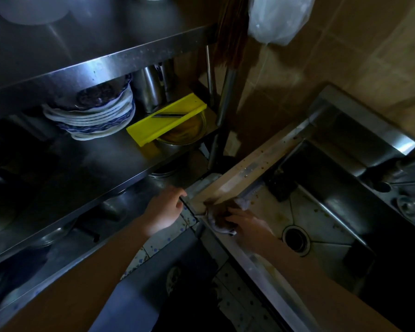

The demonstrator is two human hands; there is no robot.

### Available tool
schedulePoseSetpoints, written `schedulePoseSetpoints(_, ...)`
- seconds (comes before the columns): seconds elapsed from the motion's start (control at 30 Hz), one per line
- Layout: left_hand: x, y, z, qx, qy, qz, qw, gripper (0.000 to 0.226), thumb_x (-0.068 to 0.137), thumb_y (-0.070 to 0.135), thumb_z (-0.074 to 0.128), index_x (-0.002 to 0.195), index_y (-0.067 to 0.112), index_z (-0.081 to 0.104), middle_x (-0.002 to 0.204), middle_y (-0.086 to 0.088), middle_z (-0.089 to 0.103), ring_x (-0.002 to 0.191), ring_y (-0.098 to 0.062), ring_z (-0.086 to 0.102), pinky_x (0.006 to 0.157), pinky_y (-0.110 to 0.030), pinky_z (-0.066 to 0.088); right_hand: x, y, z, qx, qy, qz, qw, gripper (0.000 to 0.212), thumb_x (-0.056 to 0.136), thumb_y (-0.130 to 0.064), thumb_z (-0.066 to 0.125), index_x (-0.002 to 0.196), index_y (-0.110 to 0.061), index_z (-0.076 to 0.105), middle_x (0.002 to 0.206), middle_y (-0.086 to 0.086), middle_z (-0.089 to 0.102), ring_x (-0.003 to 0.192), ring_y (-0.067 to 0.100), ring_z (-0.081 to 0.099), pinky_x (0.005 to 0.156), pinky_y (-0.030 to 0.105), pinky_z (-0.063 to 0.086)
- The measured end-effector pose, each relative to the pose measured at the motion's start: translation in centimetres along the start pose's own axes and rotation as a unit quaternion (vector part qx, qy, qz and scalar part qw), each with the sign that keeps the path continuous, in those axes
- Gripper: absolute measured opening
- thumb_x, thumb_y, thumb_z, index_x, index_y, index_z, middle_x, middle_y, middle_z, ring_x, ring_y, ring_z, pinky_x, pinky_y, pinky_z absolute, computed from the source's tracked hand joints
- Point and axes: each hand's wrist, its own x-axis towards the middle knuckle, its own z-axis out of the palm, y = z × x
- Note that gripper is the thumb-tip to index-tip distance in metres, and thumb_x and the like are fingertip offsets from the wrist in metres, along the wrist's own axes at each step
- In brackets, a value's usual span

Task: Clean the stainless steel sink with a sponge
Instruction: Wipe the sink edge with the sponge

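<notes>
The stainless steel sink [254, 164] runs from lower middle to upper right, its rim speckled with brown bits. Its basin floor holds a round drain [296, 238]. My right hand [248, 227] presses a dark, wet sponge or cloth [217, 218] onto the near left corner of the rim, fingers curled over it. My left hand [165, 208] rests beside that corner, fingertips touching the edge of the metal shelf unit, holding nothing. The sponge is blurred, so its exact shape is unclear.
A steel shelf rack [120, 56] stands at the left with stacked blue-patterned plates [94, 113], a yellow slicer [168, 118] over a metal bowl, and pots below. A faucet [393, 164] sits at the sink's far right. A plastic bag [278, 17] hangs above.
</notes>
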Motion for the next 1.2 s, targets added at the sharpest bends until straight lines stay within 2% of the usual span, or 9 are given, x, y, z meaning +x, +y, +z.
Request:
schedulePoseSetpoints(0.2, 0.2, -0.2, -0.1, -0.014, 0.000, 0.001, 1.000, 0.029, 0.095, 0.021, 0.046, 0.123, 0.020, 0.051, 0.128, -0.003, 0.050, 0.091, -0.013, 0.055, 0.075, -0.024, 0.040, -0.1, -0.6, -0.6, 0.048, -0.044, 0.010, 0.998, 0.049, 0.092, -0.011, 0.045, 0.138, -0.028, 0.047, 0.156, -0.008, 0.026, 0.143, 0.021, 0.029, 0.115, 0.041, 0.025)
schedulePoseSetpoints(0.33, 0.7, -0.4, -0.1, -0.014, 0.004, -0.003, 1.000, 0.028, 0.095, 0.021, 0.047, 0.123, 0.020, 0.052, 0.127, -0.003, 0.051, 0.098, -0.014, 0.057, 0.075, -0.022, 0.039, 1.5, -0.8, -0.6, 0.026, -0.021, -0.019, 0.999, 0.052, 0.092, -0.013, 0.046, 0.142, -0.028, 0.041, 0.157, -0.010, 0.022, 0.143, 0.020, 0.028, 0.113, 0.041, 0.029)
schedulePoseSetpoints(0.4, 1.0, -0.5, -0.3, -0.014, 0.001, -0.003, 1.000, 0.029, 0.095, 0.020, 0.047, 0.124, 0.019, 0.051, 0.128, -0.003, 0.050, 0.099, -0.015, 0.057, 0.075, -0.022, 0.040, 2.5, -1.0, -0.5, 0.046, 0.006, -0.025, 0.999, 0.050, 0.092, -0.012, 0.047, 0.141, -0.023, 0.044, 0.155, -0.011, 0.026, 0.141, 0.016, 0.029, 0.112, 0.033, 0.029)
schedulePoseSetpoints(0.5, 1.5, -0.5, -0.8, -0.024, -0.010, 0.001, 1.000, 0.031, 0.095, 0.018, 0.046, 0.126, 0.018, 0.049, 0.132, -0.004, 0.048, 0.105, -0.017, 0.057, 0.084, -0.028, 0.046, 3.8, -1.0, 0.1, 0.038, 0.067, -0.019, 0.997, 0.044, 0.088, -0.007, 0.058, 0.131, -0.014, 0.056, 0.148, -0.003, 0.040, 0.127, 0.018, 0.052, 0.103, 0.017, 0.039)
schedulePoseSetpoints(0.6, 2.2, -0.4, -1.3, -0.025, -0.019, 0.010, 0.999, 0.031, 0.095, 0.017, 0.047, 0.126, 0.018, 0.049, 0.133, -0.004, 0.048, 0.113, -0.018, 0.053, 0.093, -0.037, 0.047, 4.2, -1.1, 0.1, -0.020, 0.078, 0.023, 0.996, 0.050, 0.092, -0.021, 0.054, 0.140, -0.026, 0.042, 0.150, -0.002, 0.037, 0.113, 0.016, 0.058, 0.092, 0.025, 0.053)
schedulePoseSetpoints(0.7, 3.2, -0.4, -1.7, -0.023, -0.031, 0.020, 0.999, 0.031, 0.094, 0.016, 0.048, 0.125, 0.016, 0.050, 0.132, -0.006, 0.048, 0.117, -0.021, 0.051, 0.096, -0.039, 0.044, 4.7, -1.0, -0.4, -0.040, 0.109, 0.060, 0.991, 0.046, 0.090, -0.031, 0.058, 0.134, -0.027, 0.044, 0.147, -0.006, 0.031, 0.093, 0.021, 0.064, 0.074, 0.035, 0.059)
schedulePoseSetpoints(0.83, 4.6, -0.1, -1.8, -0.021, -0.048, 0.044, 0.998, 0.031, 0.094, 0.017, 0.049, 0.125, 0.017, 0.050, 0.129, -0.006, 0.050, 0.114, -0.021, 0.053, 0.096, -0.040, 0.045, 6.0, 0.1, -1.6, 0.024, 0.144, 0.112, 0.983, 0.035, 0.095, -0.021, 0.052, 0.129, -0.023, 0.049, 0.142, -0.004, 0.040, 0.083, 0.023, 0.066, 0.070, 0.038, 0.059)
schedulePoseSetpoints(1.03, 5.9, 1.3, -0.9, -0.029, -0.060, 0.062, 0.996, 0.032, 0.095, 0.022, 0.048, 0.127, 0.019, 0.048, 0.131, -0.004, 0.047, 0.105, -0.018, 0.056, 0.084, -0.030, 0.046, 8.2, 2.8, -3.5, 0.064, 0.203, 0.170, 0.962, 0.032, 0.095, -0.020, 0.051, 0.126, -0.020, 0.058, 0.136, 0.001, 0.054, 0.104, 0.028, 0.063, 0.082, 0.035, 0.055)
schedulePoseSetpoints(1.2, 7.0, 2.8, 0.1, -0.021, -0.066, 0.064, 0.996, 0.041, 0.095, 0.030, 0.048, 0.134, 0.020, 0.043, 0.137, -0.002, 0.046, 0.114, -0.019, 0.053, 0.090, -0.032, 0.046, 9.8, 5.6, -5.3, 0.091, 0.242, 0.222, 0.940, 0.033, 0.092, -0.014, 0.053, 0.124, -0.016, 0.061, 0.130, 0.006, 0.061, 0.093, 0.032, 0.067, 0.072, 0.043, 0.058)
